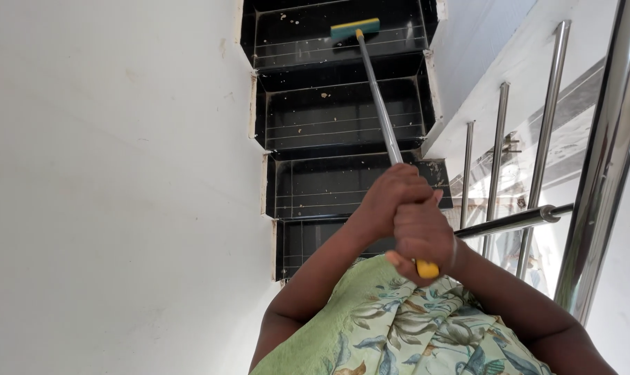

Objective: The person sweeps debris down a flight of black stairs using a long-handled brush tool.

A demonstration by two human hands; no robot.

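I grip a long broom by its silver pole [381, 97], which ends in a yellow grip [427, 269]. My left hand [391, 194] wraps the pole higher up. My right hand [422, 236] closes around it just below, at the yellow end. The two hands touch each other. The green and yellow broom head [355, 28] rests on a black tiled step [308, 38] far from me. My green floral garment fills the bottom of the view.
Black tiled stair steps [342, 114] carry scattered pale specks of dirt. A white wall [106, 187] runs along the left. On the right stand steel railing posts [603, 153] and a horizontal steel rail [513, 221] close to my right arm.
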